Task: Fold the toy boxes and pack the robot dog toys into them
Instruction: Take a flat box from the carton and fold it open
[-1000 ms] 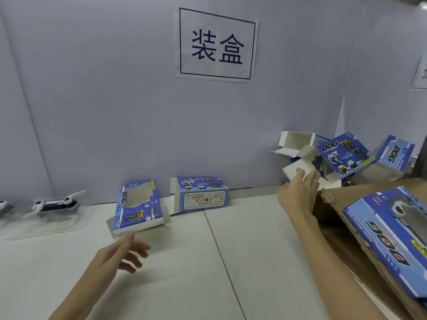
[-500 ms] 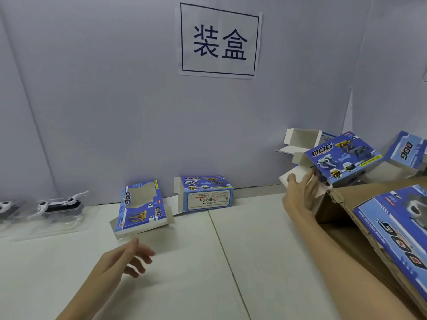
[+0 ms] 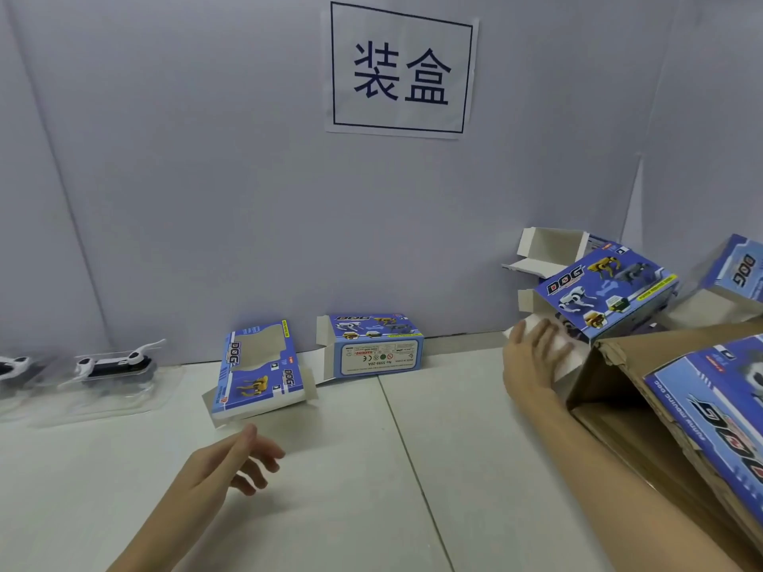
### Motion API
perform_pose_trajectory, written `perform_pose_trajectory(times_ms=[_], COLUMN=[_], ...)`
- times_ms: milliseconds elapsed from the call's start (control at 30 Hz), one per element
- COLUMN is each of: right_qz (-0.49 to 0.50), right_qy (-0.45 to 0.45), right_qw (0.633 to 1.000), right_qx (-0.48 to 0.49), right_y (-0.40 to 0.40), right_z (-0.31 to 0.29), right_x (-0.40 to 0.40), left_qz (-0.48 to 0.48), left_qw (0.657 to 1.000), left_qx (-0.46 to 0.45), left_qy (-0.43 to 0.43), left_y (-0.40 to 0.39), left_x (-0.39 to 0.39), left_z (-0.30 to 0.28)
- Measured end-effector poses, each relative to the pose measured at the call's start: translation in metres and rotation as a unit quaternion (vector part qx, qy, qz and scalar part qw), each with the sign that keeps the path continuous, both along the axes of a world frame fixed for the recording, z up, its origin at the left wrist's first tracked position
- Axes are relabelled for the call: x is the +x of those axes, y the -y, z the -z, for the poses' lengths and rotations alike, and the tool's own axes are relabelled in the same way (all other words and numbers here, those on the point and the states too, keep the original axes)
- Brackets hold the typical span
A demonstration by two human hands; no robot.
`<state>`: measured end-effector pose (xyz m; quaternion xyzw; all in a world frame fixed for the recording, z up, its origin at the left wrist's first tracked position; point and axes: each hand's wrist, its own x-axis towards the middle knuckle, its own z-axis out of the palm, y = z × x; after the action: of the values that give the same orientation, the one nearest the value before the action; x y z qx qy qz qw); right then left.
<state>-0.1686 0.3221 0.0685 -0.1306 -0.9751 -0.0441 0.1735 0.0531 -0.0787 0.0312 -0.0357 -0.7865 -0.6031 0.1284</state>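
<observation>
White table [image 3: 454, 468]: right hand [image 3: 532, 361] grips a blue box's [image 3: 603, 295] white flap; left hand [image 3: 235, 464] hovers, fingers loosely spread, holding nothing.

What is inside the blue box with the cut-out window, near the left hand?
Through the window of the blue box only bare grey cardboard shows; no toy is visible. The rest of its inside is covered by the printed panel.
</observation>
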Motion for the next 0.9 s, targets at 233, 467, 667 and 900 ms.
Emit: perform_pose_trajectory(times_ms=[233,467,667,900], right_qz=[-0.153,-0.009,-0.049,-0.149], right_qy=[-0.106,0.061,0.041,0.018], right_qw=[0.982,0.998,0.995,0.987], right_qx=[-0.004,-0.005,-0.079,-0.063], right_y=[0.042,0.042,0.039,0.076], right_z=[0.001,0.022,0.035,0.020], right_x=[0.031,0.028,0.009,0.038], left_qz=[-0.011,-0.017,-0.009,-0.014], left_qw=[1.000,1.000,1.000,0.999], left_qx=[0.006,0.007,-0.001,-0.025], left_qy=[0.013,0.020,0.023,0.018], left_y=[-0.003,0.000,0.004,0.002], left_x=[0.005,0.010,0.003,0.007], left_z=[-0.004,-0.007,-0.002,-0.001])
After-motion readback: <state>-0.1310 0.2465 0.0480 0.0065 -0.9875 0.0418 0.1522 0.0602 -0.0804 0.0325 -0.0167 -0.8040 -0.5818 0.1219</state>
